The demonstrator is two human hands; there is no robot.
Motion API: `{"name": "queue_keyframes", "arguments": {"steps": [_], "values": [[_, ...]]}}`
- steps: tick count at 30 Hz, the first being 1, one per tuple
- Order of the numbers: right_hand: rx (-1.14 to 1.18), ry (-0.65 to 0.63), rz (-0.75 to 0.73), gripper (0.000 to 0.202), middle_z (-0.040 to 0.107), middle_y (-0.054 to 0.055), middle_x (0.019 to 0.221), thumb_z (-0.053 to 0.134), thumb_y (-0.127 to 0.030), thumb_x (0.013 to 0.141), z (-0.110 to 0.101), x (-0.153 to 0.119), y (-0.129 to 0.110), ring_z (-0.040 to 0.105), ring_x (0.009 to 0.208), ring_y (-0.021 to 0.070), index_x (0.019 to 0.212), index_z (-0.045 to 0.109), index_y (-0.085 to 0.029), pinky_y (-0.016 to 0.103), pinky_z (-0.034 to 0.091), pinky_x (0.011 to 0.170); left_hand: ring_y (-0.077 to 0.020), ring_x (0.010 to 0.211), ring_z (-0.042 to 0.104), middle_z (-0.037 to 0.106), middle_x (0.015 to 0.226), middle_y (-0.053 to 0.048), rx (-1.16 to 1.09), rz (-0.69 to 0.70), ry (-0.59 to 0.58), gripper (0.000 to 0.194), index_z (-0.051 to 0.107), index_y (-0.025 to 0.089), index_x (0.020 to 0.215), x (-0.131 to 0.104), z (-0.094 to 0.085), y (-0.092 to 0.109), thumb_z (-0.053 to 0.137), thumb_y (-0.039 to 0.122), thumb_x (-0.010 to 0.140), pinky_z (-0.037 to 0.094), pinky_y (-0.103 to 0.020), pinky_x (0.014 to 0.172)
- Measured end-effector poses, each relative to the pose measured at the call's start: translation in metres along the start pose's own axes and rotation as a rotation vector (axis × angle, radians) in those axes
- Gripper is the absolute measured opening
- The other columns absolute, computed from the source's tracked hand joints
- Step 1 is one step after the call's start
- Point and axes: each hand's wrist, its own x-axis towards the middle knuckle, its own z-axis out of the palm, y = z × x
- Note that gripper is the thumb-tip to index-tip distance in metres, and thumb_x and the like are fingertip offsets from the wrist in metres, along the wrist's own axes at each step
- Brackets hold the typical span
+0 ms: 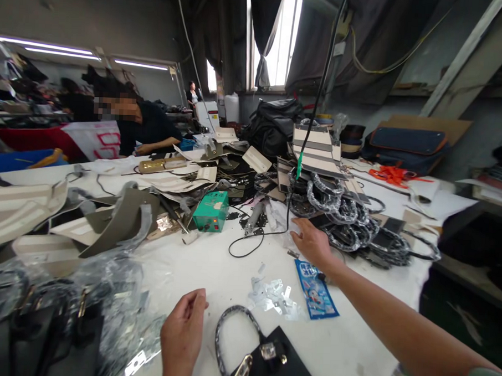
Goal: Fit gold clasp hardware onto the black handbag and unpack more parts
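My right hand [313, 243] reaches across the table, fingers a little apart, beside a clear plastic bag and the pile of plastic-wrapped bag handles [343, 211]. Nothing shows in its grasp. Closer to me, my left hand [183, 334] is closed, thumb against curled fingers; whatever may be in it is hidden. Between my arms lies a black bag panel [287, 361] with metal fittings and a looped, plastic-wrapped handle [217, 342]. Beyond it are scattered flat metal plates [275, 297] and a blue printed packet [316, 290].
A green power box [210, 211] with a lit lamp stands mid-table, near a grey handheld tool [255, 217] on a black cord. Olive and cream panels [120, 221] heap at left. More wrapped handles [50, 295] lie front left. A person [148, 122] sits across the table.
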Motion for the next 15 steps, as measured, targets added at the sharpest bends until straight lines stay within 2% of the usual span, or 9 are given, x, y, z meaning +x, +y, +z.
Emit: {"name": "queue_keyframes", "arguments": {"steps": [2,5,10,15], "values": [[-0.055,-0.010,0.022,0.048,0.057,0.009,0.137,0.059,-0.031,0.089,0.002,0.009,-0.002,0.067,0.099,0.0242,0.136,0.054,-0.024,0.031,0.053,0.081,-0.0255,0.071,0.067,0.073,0.071,-0.003,-0.018,-0.001,-0.006,0.051,0.069,0.022,0.085,0.000,0.000,-0.001,0.058,0.069,0.069,0.053,-0.035,0.072],[-0.137,-0.018,0.081,0.052,0.061,0.013,0.132,0.058,-0.036,0.089,0.002,0.020,-0.004,0.067,0.097,0.0284,0.139,0.052,-0.023,0.034,0.052,0.078,-0.0251,0.072,0.067,0.073,0.072,-0.003,-0.030,0.013,-0.017,0.050,0.069,0.022,0.086,0.000,0.000,-0.001,0.057,0.068,0.071,0.052,-0.034,0.073],[-0.183,-0.037,0.070,0.033,0.069,0.006,0.119,0.055,-0.036,0.090,-0.004,0.034,-0.004,0.066,0.100,0.0281,0.120,0.067,-0.031,0.033,0.049,0.078,-0.0250,0.073,0.067,0.073,0.071,-0.003,-0.038,0.032,-0.021,0.050,0.069,0.022,0.087,0.002,0.001,-0.005,0.056,0.068,0.073,0.052,-0.034,0.073],[-0.159,-0.032,0.084,0.034,0.070,0.013,0.113,0.067,-0.040,0.080,-0.005,0.041,-0.006,0.066,0.098,0.0309,0.109,0.071,-0.023,0.035,0.048,0.076,-0.0244,0.071,0.068,0.073,0.070,-0.003,-0.058,0.057,-0.018,0.049,0.070,0.021,0.086,0.003,0.003,-0.009,0.057,0.066,0.073,0.052,-0.033,0.068]]}}
